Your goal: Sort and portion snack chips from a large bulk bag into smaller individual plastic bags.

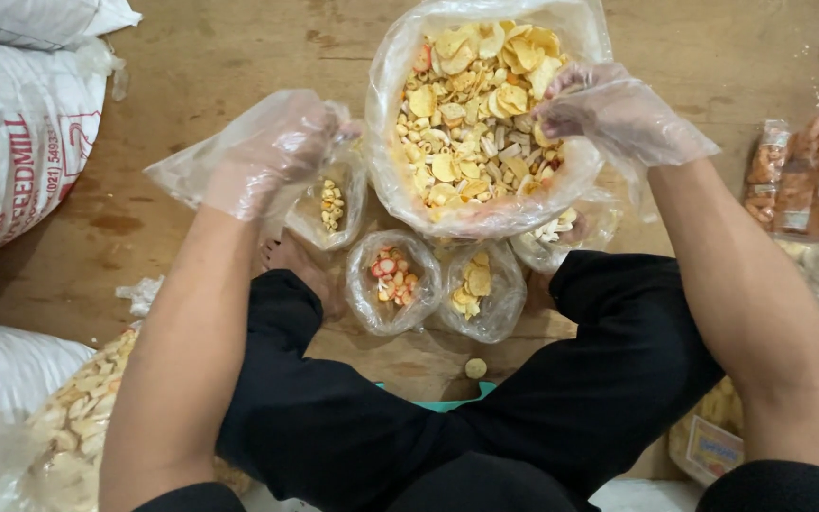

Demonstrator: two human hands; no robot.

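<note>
Head view: a large clear bag of mixed crackers [471, 123] sits mid-floor on the wooden floor [220, 57]; likely light, brittle, slippery, best held by its rim; the gloved right hand [609, 109] pinches crackers inside it; the gloved left hand [272, 152], curled, grips a small bag [332, 204]'s mouth.

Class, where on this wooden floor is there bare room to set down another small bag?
Bare floor lies between the white sacks and the big bag of mixed crackers. It is crowded among the small bags by the knees, and beside the packets.
</note>
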